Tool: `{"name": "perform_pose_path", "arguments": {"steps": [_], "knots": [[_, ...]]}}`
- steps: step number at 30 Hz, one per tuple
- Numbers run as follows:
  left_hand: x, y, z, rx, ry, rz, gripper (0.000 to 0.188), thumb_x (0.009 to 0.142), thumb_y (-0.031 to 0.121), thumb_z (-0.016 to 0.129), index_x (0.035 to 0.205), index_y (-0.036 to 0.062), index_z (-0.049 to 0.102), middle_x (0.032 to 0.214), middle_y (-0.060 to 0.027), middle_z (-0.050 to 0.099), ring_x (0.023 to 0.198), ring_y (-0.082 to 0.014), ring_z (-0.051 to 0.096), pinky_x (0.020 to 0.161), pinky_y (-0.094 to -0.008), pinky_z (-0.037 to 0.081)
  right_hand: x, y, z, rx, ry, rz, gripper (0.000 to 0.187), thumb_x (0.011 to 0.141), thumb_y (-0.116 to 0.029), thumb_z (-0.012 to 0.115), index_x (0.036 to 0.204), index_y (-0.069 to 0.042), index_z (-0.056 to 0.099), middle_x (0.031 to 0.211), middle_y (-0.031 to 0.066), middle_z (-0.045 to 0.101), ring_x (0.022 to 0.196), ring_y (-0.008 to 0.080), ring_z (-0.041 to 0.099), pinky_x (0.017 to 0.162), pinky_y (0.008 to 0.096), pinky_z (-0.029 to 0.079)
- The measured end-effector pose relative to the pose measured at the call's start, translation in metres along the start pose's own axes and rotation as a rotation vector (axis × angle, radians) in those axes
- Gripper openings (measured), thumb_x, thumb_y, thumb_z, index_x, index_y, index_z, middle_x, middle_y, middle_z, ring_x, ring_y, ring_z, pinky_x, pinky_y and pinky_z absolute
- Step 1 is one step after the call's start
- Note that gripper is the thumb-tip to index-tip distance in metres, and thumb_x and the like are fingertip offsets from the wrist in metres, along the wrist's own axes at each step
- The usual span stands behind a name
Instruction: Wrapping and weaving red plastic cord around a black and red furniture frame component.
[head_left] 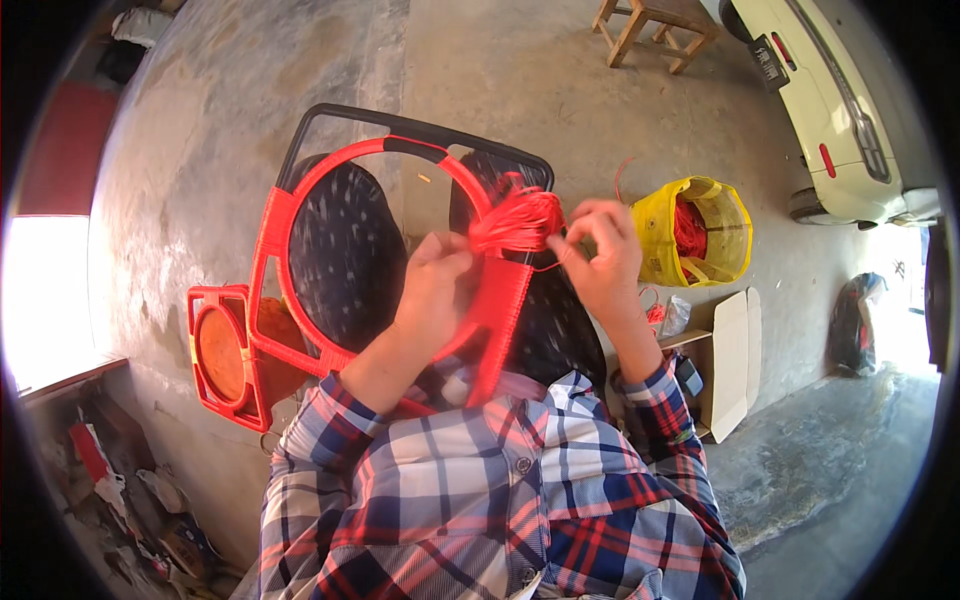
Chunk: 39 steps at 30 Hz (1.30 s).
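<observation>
Across my lap lies a chair-like frame (270,240) of dark metal with a round ring inside, most of it wrapped in red plastic cord. A stretch of the ring's top and the far bar show bare black. Over the frame's right side is a loose bundle of red cord (518,222). My left hand (432,285) is closed at the bundle's left end, its fingertips partly blurred. To the right of the bundle, my right hand (605,250) pinches the cord between thumb and fingers, and a thin strand runs from there toward the wrapped frame.
Right of me stands a yellow bucket (660,235) with red cord inside, above an open cardboard box (735,360). At left is a small red-framed orange piece (222,355). A wooden stool (650,30) and a pale car (830,110) stand farther off. Scraps (150,500) lie lower left.
</observation>
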<state>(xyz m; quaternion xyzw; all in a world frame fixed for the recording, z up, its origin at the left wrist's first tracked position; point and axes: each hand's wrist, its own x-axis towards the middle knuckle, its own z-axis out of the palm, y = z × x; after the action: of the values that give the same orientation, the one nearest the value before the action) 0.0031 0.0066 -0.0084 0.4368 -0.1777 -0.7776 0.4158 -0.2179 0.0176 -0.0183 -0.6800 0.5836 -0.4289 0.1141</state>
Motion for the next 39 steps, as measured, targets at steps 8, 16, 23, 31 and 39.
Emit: {"name": "perform_pose_path", "arguments": {"steps": [8,16,23,31,39], "knots": [[-0.004,0.000,0.013,0.009,-0.076,-0.143,0.030,0.085,-0.002,0.043,0.111,-0.0028,0.057,0.100,-0.0131,0.067,0.085,-0.0230,0.068,0.079,-0.0367,0.056,-0.010,-0.022,0.009,0.282,-0.306,0.067,0.031,0.072,-0.012,0.075,0.103,-0.011,0.069,0.102,0.0099,0.063,0.097,0.0279,0.060,0.080,0.0350,0.050],[-0.001,0.002,0.006,-0.110,-0.187,-0.217,0.028,0.084,0.010,0.047,0.108,0.0003,0.058,0.097,-0.0089,0.065,0.088,-0.0189,0.065,0.084,-0.0352,0.053,-0.031,0.013,-0.016,1.199,0.023,0.437,0.016,0.079,-0.009,0.060,0.094,-0.005,0.058,0.092,0.0105,0.062,0.088,0.0231,0.059,0.078,0.0354,0.050],[-0.004,0.008,0.014,0.000,-0.199,-0.110,0.030,0.083,0.011,0.048,0.110,0.0003,0.054,0.098,-0.0082,0.063,0.088,-0.0186,0.064,0.084,-0.0338,0.053,-0.030,0.042,-0.116,1.646,0.305,0.546,0.016,0.092,-0.021,0.056,0.100,-0.007,0.053,0.074,0.0025,0.047,0.063,0.0125,0.039,0.062,0.0302,0.045],[-0.005,0.005,0.014,-0.010,-0.239,-0.135,0.032,0.085,0.009,0.044,0.114,-0.0005,0.054,0.101,-0.0100,0.064,0.088,-0.0190,0.065,0.082,-0.0336,0.054,-0.021,-0.019,-0.015,0.957,-0.205,0.799,0.016,0.092,-0.011,0.058,0.105,-0.005,0.051,0.079,0.0007,0.054,0.053,0.0049,0.043,0.046,0.0219,0.036],[-0.001,0.000,0.008,-0.026,-0.193,-0.119,0.021,0.095,0.020,0.049,0.102,0.0019,0.058,0.093,-0.0079,0.065,0.083,-0.0167,0.065,0.076,-0.0313,0.055,-0.019,-0.014,-0.021,1.147,-0.224,0.808,0.018,0.088,-0.001,0.059,0.104,-0.003,0.051,0.062,-0.0029,0.046,0.045,0.0052,0.039,0.041,0.0210,0.030]]}}
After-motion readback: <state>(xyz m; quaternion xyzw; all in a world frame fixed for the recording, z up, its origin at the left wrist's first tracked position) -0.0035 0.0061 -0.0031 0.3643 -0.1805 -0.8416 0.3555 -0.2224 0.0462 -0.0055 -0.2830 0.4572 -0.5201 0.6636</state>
